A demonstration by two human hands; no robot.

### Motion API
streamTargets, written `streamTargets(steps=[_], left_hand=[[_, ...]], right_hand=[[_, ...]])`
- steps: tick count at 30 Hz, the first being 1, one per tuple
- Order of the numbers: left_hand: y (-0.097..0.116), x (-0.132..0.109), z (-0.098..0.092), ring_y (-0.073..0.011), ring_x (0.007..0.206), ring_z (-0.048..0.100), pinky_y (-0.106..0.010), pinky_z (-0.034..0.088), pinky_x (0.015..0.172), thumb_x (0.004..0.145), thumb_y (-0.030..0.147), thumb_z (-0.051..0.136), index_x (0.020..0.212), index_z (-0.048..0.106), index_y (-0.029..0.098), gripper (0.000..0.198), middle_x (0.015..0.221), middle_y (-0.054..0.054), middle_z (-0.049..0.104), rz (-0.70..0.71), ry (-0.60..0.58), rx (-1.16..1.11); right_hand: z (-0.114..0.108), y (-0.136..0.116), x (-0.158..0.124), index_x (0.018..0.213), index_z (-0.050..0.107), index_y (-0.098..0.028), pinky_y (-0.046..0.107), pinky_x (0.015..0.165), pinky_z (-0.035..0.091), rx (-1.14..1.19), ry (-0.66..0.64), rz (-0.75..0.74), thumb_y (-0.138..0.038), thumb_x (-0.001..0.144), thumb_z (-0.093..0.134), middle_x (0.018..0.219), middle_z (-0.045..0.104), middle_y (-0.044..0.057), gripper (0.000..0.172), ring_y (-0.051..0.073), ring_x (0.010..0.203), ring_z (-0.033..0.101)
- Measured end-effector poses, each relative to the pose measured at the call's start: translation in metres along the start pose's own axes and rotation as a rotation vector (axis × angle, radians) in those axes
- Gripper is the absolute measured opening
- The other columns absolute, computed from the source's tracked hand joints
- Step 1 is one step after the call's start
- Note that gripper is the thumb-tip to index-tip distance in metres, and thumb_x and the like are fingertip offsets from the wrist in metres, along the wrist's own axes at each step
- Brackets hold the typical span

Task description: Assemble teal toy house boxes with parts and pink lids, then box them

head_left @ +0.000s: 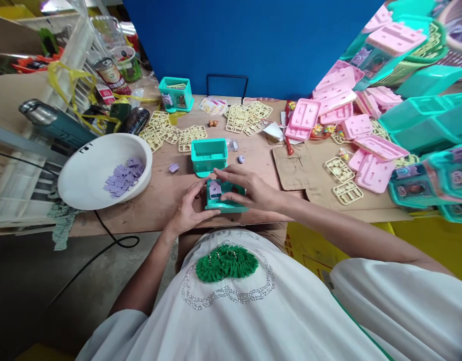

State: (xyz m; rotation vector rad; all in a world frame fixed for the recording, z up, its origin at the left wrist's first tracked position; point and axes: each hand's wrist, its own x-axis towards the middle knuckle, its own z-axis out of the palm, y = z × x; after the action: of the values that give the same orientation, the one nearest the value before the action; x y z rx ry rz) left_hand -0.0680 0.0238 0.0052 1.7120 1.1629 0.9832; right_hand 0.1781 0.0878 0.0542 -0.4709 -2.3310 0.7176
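A small teal toy case [223,198] with a purple piece [214,189] set in it lies at the near edge of the wooden table [159,190]. My left hand [189,208] grips the case's left side, thumb along its front. My right hand [249,188] lies over its top and right side, fingers pressing down on it. Just behind stands another teal box [208,155], upright and open at the top.
A white bowl [91,173] of purple pieces sits at the left. Cream part frames [193,136] lie across the back. Pink trays [366,150] and teal cases [426,120] pile up on the right. Loose purple bits [173,168] lie near the box. A black cable [114,235] hangs off the edge.
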Motion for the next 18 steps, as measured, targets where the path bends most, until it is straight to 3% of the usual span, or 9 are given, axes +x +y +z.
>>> streamTargets(steps=[2, 7, 13, 15, 18], left_hand=[[0.000, 0.001, -0.001, -0.0348, 0.138, 0.061, -0.050, 0.051, 0.116, 0.077, 0.059, 0.088, 0.154, 0.054, 0.021, 0.091, 0.151, -0.016, 0.062, 0.022, -0.002, 0.000], [-0.001, 0.001, -0.002, -0.0339, 0.135, 0.063, -0.047, 0.054, 0.112, 0.079, 0.054, 0.089, 0.155, 0.053, 0.022, 0.090, 0.151, -0.016, 0.063, 0.026, -0.005, 0.013], [-0.003, -0.003, 0.003, -0.0345, 0.139, 0.060, -0.047, 0.050, 0.117, 0.076, 0.054, 0.090, 0.154, 0.054, 0.022, 0.091, 0.153, -0.015, 0.062, 0.015, 0.037, -0.044], [-0.006, -0.004, 0.003, -0.0347, 0.136, 0.062, -0.047, 0.053, 0.114, 0.075, 0.053, 0.091, 0.155, 0.053, 0.021, 0.095, 0.153, -0.016, 0.062, -0.033, 0.037, -0.068], [-0.010, -0.007, 0.006, -0.0343, 0.135, 0.062, -0.048, 0.054, 0.114, 0.075, 0.051, 0.092, 0.158, 0.049, 0.022, 0.098, 0.156, -0.017, 0.058, -0.099, 0.043, -0.140]], right_hand=[[0.000, 0.000, 0.001, 0.159, 0.049, -0.019, 0.045, 0.103, 0.057, 0.029, 0.029, 0.004, -0.037, 0.106, 0.061, 0.138, 0.061, 0.019, 0.057, 0.027, 0.125, 0.063], [0.009, -0.005, 0.003, 0.130, 0.074, -0.023, 0.043, 0.098, 0.060, 0.057, 0.036, -0.044, -0.031, 0.107, 0.060, 0.127, 0.070, 0.014, 0.029, 0.024, 0.117, 0.068], [0.015, -0.011, -0.008, 0.134, 0.072, -0.023, 0.045, 0.102, 0.061, 0.044, 0.079, 0.001, -0.031, 0.108, 0.056, 0.134, 0.068, 0.015, 0.031, 0.024, 0.125, 0.067], [0.012, -0.011, -0.015, 0.136, 0.070, -0.024, 0.045, 0.104, 0.060, 0.026, 0.110, 0.064, -0.034, 0.109, 0.055, 0.139, 0.066, 0.015, 0.033, 0.024, 0.128, 0.066], [0.006, -0.010, -0.028, 0.139, 0.069, -0.023, 0.048, 0.105, 0.058, -0.069, 0.282, 0.324, -0.044, 0.105, 0.060, 0.135, 0.067, 0.017, 0.041, 0.028, 0.125, 0.066]])
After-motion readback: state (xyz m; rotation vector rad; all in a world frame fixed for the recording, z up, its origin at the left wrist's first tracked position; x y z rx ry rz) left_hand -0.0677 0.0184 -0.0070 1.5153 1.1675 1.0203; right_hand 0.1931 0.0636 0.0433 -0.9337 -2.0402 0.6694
